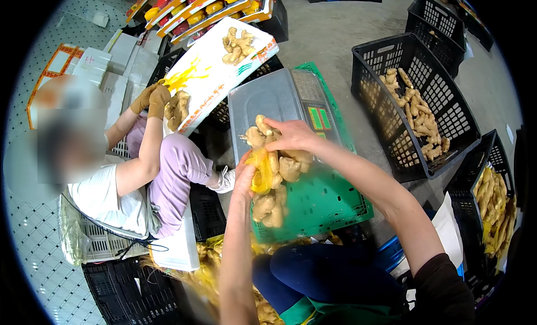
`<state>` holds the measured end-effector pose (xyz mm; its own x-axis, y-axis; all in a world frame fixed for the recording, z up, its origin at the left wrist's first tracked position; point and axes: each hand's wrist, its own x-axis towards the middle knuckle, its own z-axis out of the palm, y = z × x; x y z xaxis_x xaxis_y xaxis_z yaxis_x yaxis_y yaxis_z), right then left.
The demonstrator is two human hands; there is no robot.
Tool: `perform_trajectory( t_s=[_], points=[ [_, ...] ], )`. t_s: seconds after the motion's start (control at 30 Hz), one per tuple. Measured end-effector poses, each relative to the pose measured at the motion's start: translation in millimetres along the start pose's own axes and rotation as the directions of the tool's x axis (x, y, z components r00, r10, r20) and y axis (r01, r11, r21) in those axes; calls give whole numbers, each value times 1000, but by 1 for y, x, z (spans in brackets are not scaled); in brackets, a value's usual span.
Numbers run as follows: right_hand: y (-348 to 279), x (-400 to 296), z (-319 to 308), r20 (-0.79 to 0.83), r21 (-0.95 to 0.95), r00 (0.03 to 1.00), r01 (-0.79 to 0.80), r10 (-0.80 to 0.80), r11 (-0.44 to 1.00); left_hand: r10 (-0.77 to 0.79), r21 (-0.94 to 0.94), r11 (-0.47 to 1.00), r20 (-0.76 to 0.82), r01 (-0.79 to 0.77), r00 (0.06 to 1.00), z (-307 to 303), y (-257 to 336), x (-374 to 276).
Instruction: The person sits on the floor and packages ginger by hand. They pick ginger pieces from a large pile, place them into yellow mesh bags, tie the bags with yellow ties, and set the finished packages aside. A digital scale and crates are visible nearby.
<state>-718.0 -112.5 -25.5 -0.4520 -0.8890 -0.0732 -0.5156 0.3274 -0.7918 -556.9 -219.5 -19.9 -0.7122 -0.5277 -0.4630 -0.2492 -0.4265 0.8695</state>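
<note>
My left hand (243,174) grips a bunched yellow mesh net bag (262,170). In my right hand (293,135) is a knobbly ginger root (254,136), held at the mouth of the net between thumb and fingers. Both hands are over the near edge of a digital weighing scale (264,98) with a grey platform and lit green displays. More ginger roots (290,169) lie just below my right hand, partly covered by it. Closer to me, another ginger piece (270,207) appears over the green plastic crate (314,203) under the scale.
To the right stands a black crate (413,169) with loose ginger; another black crate (455,190) holds netted ginger. At left, a seated co-worker's gloved hands (154,99) hold yellow nets over a white foam box (209,88). Packed boxes of peppers (214,8) are stacked beyond.
</note>
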Motion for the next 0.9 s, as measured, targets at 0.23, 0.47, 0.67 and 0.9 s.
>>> perform_trajectory(
  t_s=[0.23, 0.47, 0.67, 0.9],
  points=[
    [-26, -19, 15, -117, -103, 987, -120, 107, 987, -95, -246, 966, -34, 84, 995, -7, -11, 1],
    [-41, -26, 36, -187, -137, 981, -77, 51, 987, -327, -391, 828, 244, 401, 913, -33, -21, 7],
    [-16, -29, 40, -309, -114, 947, 51, -84, 992, -271, -437, 846, 143, 306, 952, 2, -33, -21],
    [-12, -97, 39, -396, -22, 912, 102, -102, 995, -115, -321, 941, 9, 112, 993, 48, -55, -75]
  ],
)
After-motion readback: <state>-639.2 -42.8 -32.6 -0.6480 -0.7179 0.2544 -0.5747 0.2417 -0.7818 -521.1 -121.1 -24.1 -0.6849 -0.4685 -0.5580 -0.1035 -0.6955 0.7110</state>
